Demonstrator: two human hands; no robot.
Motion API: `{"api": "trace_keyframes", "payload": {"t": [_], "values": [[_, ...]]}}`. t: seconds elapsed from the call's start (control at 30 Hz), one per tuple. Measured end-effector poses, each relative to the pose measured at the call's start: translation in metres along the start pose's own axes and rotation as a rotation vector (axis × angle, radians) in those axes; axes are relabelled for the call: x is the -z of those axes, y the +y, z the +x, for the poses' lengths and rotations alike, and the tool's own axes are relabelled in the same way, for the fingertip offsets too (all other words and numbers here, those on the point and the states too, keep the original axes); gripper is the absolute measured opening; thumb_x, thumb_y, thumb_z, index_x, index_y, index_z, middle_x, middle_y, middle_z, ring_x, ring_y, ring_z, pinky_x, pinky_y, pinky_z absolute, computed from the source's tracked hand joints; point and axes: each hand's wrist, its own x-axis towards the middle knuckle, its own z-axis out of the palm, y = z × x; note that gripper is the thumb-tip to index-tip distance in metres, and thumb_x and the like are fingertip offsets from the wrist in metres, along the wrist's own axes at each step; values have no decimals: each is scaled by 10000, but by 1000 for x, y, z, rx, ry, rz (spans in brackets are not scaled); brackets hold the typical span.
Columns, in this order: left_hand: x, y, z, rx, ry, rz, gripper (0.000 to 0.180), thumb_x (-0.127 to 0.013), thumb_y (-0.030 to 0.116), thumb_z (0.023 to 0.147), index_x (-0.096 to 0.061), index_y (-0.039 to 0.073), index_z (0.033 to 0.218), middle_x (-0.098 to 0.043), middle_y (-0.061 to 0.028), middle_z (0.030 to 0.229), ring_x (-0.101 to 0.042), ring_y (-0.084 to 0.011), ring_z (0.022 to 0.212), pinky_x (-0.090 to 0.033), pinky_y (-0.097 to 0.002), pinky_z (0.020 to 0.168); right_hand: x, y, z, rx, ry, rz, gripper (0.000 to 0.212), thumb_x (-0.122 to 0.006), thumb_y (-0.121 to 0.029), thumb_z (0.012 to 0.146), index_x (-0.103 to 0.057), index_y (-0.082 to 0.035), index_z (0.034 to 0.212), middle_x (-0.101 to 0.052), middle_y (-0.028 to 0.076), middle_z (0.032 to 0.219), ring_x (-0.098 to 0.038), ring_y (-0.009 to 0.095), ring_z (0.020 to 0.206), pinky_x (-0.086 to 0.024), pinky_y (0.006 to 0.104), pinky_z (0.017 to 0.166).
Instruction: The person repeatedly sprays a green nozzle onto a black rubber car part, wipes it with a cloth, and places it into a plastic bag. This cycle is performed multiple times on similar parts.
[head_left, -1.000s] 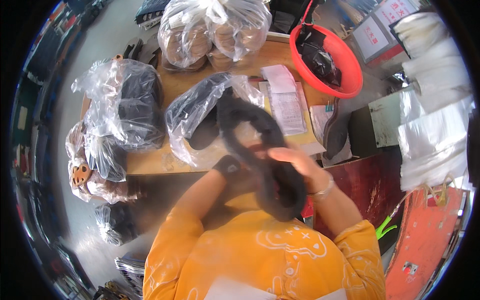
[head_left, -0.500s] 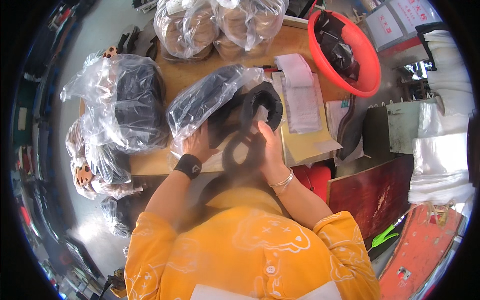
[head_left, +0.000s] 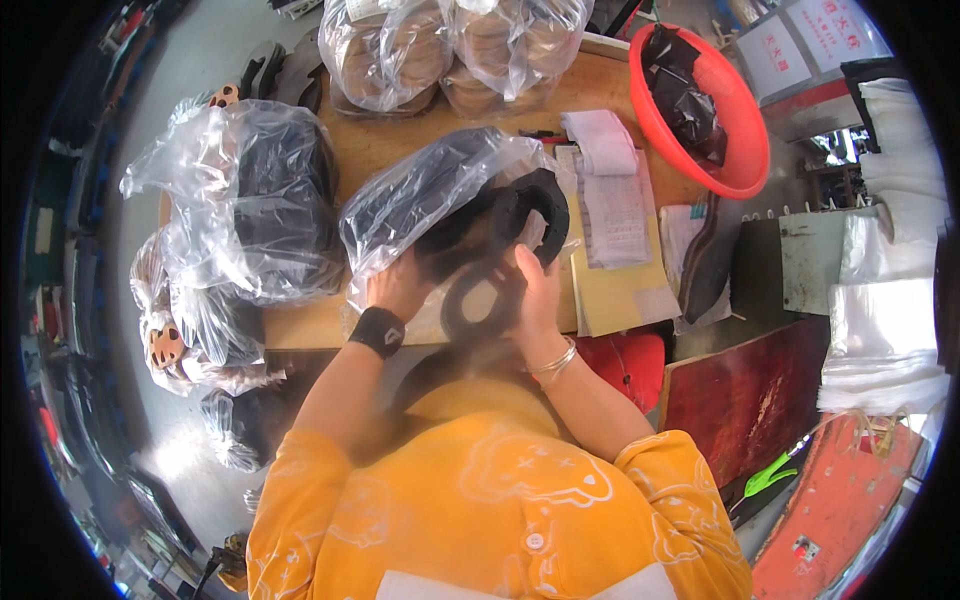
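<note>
Over the table's near edge my right hand (head_left: 538,300) is closed on a stack of black sole-shaped pieces (head_left: 545,210) with large oval openings. Their upper end reaches into the mouth of a clear plastic bag (head_left: 400,215). More black pieces (head_left: 455,235) lie inside that bag. My left hand (head_left: 398,288) grips the bag's near side, its fingertips partly hidden by plastic and black pieces. To the right of the bag lie papers (head_left: 612,215) on a yellow sheet (head_left: 605,300).
A filled clear bag of black pieces (head_left: 285,200) stands at the left. Bags of round brown pieces (head_left: 390,60) sit at the back. At the far right of the table is a red basin (head_left: 745,150) holding black plastic. Clear bags (head_left: 880,330) are stacked farther right.
The view has shifted slightly, so table items sit a little farther right. Both hands keep their holds; the black pieces have moved only slightly at the bag's mouth.
</note>
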Motion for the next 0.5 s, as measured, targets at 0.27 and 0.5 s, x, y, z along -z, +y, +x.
{"api": "trace_keyframes", "payload": {"t": [0.27,0.5], "values": [[19,-6,-19,411,-148,-1844,489,-525,384,927,-493,57,1289,-571,-77,1170,-543,-209,1072,-458,-394,886,-25,48,34,293,80,145,462,-598,-120,885,-420,-72,1309,-531,75,1176,-545,192,999,-472,340,858],[12,-9,-18,284,142,-1338,336,-667,102,822,-595,-40,1118,-646,-73,1014,-593,-145,899,-458,-279,804,5,105,46,44,235,21,625,-738,-110,772,-416,40,1286,-522,115,1246,-509,240,1102,-399,346,971]]}}
